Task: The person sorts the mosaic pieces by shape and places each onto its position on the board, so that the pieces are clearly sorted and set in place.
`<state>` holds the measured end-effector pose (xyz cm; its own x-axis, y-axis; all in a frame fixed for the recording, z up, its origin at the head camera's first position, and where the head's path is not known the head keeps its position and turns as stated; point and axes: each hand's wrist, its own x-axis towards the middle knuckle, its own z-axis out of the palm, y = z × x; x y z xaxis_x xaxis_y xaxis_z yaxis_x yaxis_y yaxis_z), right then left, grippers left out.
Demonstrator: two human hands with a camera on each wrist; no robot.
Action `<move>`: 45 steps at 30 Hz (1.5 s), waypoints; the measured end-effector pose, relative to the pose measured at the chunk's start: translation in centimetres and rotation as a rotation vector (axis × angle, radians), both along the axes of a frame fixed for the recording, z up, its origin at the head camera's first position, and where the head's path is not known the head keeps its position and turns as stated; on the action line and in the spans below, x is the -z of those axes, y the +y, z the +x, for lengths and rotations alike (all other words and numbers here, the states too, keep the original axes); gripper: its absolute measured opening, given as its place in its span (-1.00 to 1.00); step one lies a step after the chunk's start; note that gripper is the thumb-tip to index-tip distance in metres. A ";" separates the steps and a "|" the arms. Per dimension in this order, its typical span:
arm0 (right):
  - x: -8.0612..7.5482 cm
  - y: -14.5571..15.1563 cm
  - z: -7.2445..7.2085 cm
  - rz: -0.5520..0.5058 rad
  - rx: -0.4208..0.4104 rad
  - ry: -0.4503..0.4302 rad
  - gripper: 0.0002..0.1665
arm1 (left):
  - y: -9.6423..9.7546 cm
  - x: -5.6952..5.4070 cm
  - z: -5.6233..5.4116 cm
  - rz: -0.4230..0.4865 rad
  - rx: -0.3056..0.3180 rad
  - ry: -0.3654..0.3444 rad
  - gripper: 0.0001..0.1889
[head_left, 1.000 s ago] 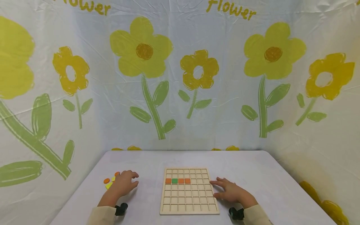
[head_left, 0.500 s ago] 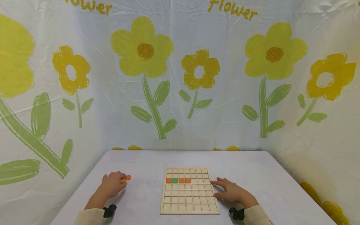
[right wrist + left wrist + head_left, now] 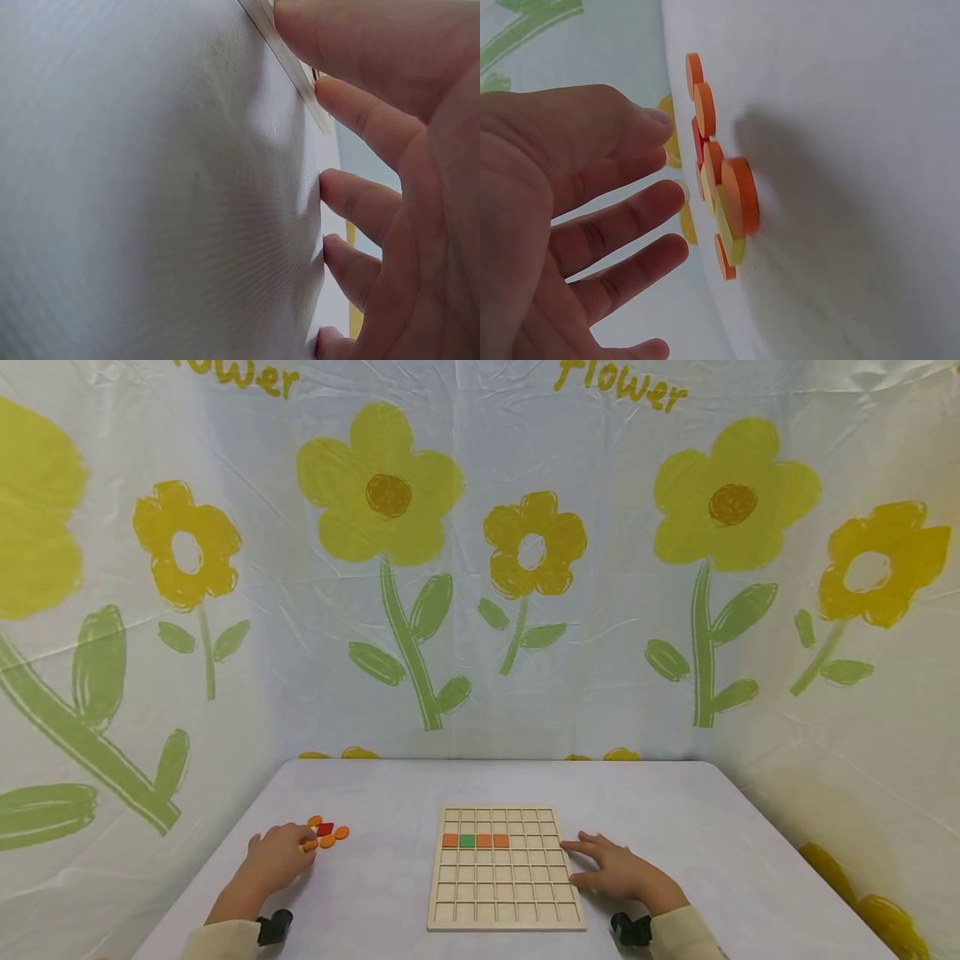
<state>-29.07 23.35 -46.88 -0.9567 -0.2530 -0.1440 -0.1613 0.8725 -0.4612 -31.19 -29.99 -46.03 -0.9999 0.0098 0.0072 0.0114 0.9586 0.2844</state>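
My left hand [image 3: 273,860] hovers beside a loose group of small flat pieces at the left of the table. Its fingers are spread and relaxed with nothing between them in the left wrist view. The group has several orange discs [image 3: 740,196], a red piece [image 3: 698,140] and yellow pieces [image 3: 730,229]; the hand partly covers it in the head view. My right hand [image 3: 618,870] rests at the right edge of a wooden grid board [image 3: 484,893], its thumb and index finger touching the rim. On the board, a green square tile [image 3: 467,841] sits in one row with 3 orange square tiles [image 3: 492,841].
A white table [image 3: 390,793] carries the board and the pieces. Behind it and at both sides hangs a cloth [image 3: 600,693] printed with flowers. Dark wrist cameras [image 3: 275,927] are strapped on both wrists.
My left hand has drawn back to the left. Orange discs and a red piece that it covered now show to the right of its fingers. My right hand and the board have stayed put.
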 end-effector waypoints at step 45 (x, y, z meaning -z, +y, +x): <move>-0.2 -0.1 0.2 0.004 0.005 -0.021 -0.28 | -2.2 0.2 -0.2 -0.003 -0.068 -0.117 -0.74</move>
<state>-28.90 23.23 -46.65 -0.9547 -0.2477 -0.1651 -0.1474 0.8752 -0.4607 -31.37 -32.15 -46.27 -0.9922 -0.0586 -0.1099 -0.0872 0.9569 0.2771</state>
